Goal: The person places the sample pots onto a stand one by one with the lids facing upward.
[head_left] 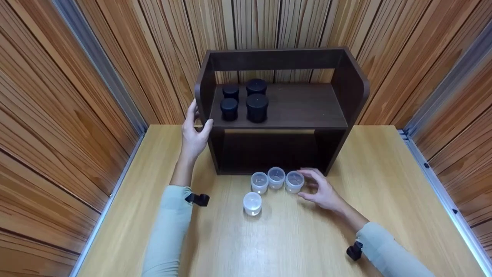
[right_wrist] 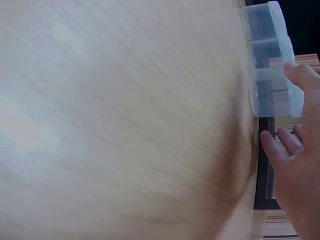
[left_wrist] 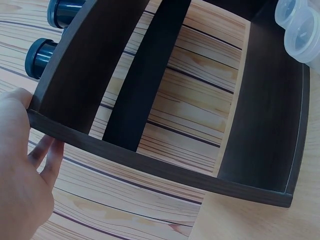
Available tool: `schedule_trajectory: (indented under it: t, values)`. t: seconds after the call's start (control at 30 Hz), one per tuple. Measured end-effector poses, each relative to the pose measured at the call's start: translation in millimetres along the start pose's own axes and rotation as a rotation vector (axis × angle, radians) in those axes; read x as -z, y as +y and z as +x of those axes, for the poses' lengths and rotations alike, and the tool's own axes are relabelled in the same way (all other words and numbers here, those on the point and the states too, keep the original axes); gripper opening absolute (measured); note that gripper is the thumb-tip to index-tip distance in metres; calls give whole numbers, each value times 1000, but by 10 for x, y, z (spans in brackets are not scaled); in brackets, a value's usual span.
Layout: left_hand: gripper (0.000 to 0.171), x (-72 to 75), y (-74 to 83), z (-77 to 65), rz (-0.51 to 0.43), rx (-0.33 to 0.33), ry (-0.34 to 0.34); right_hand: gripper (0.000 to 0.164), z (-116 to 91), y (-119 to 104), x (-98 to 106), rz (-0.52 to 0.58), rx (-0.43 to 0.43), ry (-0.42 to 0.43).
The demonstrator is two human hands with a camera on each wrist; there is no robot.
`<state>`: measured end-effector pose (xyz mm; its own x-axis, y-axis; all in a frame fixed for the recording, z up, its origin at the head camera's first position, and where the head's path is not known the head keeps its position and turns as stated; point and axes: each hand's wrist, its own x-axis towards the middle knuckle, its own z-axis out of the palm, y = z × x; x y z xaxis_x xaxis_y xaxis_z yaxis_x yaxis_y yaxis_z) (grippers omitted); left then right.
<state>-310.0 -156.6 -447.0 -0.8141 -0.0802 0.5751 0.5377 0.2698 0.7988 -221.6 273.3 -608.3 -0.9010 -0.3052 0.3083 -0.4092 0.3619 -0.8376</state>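
My left hand [head_left: 195, 134] grips the left side panel of a dark brown wooden shelf [head_left: 307, 105], thumb at the panel's front edge and fingers on its outer face. In the left wrist view this side panel [left_wrist: 150, 162] runs past the fingers. My right hand [head_left: 321, 190] is beside the rightmost small clear plastic jar [head_left: 295, 181], thumb and fingers spread apart at its right side. Two similar jars, a middle jar [head_left: 276, 177] and a left jar [head_left: 259, 182], stand in a row with it before the shelf. Another clear jar [head_left: 252, 203] stands nearer to me.
Several black lidded jars [head_left: 257, 107] stand on the left half of the shelf's upper board. The shelf's lower compartment [head_left: 269, 154] opens toward me. Wood-patterned walls [head_left: 69, 115] with metal rails enclose the light wooden table [head_left: 292, 242].
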Motion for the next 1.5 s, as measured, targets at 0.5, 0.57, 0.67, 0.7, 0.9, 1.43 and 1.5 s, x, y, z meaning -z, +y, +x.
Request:
schedule_trajectory:
  t: [0.5,0.57,0.67,0.7,0.9,1.43,1.5]
  values:
    - [74,23,-25,-14,8,36,-6,54,34,38,-221,54,-48,22]
    - [74,27,-20,-13,2,42,-3,52,38,33,-237,42,-74,26]
    - [75,32,-6,-7,-4,46,1,50,50,18,-248,24,-119,26]
    - [75,33,-1,-5,-6,47,2,49,53,13,-249,20,-128,25]
    - [75,29,3,8,-11,55,2,46,60,14,-253,18,-131,30]
    - [75,12,-23,8,-34,33,1,44,76,3,-257,27,-131,23]
    - [75,12,-28,6,-35,32,3,44,75,-7,-253,26,-131,24]
